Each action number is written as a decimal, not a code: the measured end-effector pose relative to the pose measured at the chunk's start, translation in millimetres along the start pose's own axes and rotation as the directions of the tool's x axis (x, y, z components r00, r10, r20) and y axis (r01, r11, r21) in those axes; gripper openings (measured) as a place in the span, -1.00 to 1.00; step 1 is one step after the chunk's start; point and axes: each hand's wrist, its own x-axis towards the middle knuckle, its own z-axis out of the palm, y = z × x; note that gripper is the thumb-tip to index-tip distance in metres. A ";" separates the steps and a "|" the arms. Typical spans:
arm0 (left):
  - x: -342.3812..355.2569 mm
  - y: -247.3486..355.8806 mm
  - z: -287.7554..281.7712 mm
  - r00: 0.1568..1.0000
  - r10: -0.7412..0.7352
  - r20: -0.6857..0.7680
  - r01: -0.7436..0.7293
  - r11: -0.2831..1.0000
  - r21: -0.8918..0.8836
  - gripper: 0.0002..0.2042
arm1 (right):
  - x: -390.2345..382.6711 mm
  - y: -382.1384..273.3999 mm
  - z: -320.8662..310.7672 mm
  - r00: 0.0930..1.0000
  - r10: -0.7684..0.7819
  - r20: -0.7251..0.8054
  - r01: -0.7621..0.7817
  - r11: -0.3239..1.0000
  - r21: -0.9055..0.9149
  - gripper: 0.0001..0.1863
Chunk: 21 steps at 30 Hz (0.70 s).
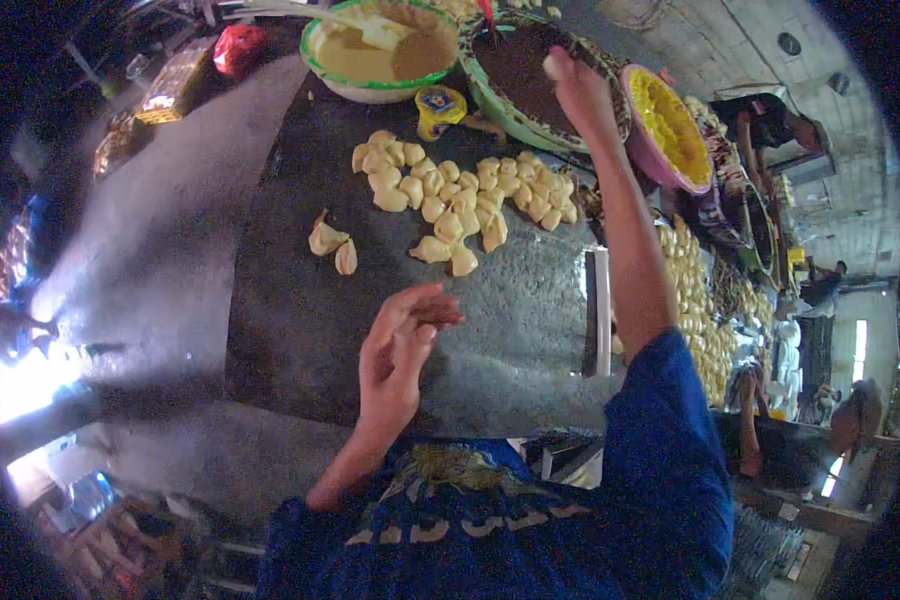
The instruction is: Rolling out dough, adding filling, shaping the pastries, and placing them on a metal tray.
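Note:
My left hand [395, 350] hovers above the dark tabletop [300, 330], its fingers loosely curved and apart, with nothing visible in them. My right hand [582, 98] reaches over a large green-rimmed basin [490, 105] of dark brown filling [520, 70]. Its fingers are closed at the far side, and a small pale bit shows at their tips, too blurred to name. Several pale dough pieces [450, 190] lie clustered between my hands and the basins. Apart from them, to the left, sit two more dough pieces [327, 238].
A bowl of tan batter [375, 55] with a pale utensil stands far left, beside a small yellow tub [439, 112]. Right of my right arm are a pink basin [670, 130] with yellow contents and rows of shaped dough [685, 290]. Another person's arm [749, 415] shows at right.

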 end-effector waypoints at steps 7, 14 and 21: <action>-8.7 12.9 -29.3 0.990 -0.105 -0.093 0.126 0.958 0.257 -0.78 | 56.8 26.7 64.9 0.867 0.020 0.498 0.065 0.986 -0.153 -0.46; -2.9 16.2 -40.4 0.992 -0.107 -0.069 0.124 0.931 0.343 -0.81 | 59.9 28.2 61.4 0.908 -0.105 0.405 0.097 0.994 0.041 -0.41; 9.6 11.1 -35.2 0.993 -0.112 -0.042 0.120 0.933 0.338 -0.83 | 12.4 26.9 9.0 0.918 -0.288 0.272 0.226 0.945 0.238 -0.42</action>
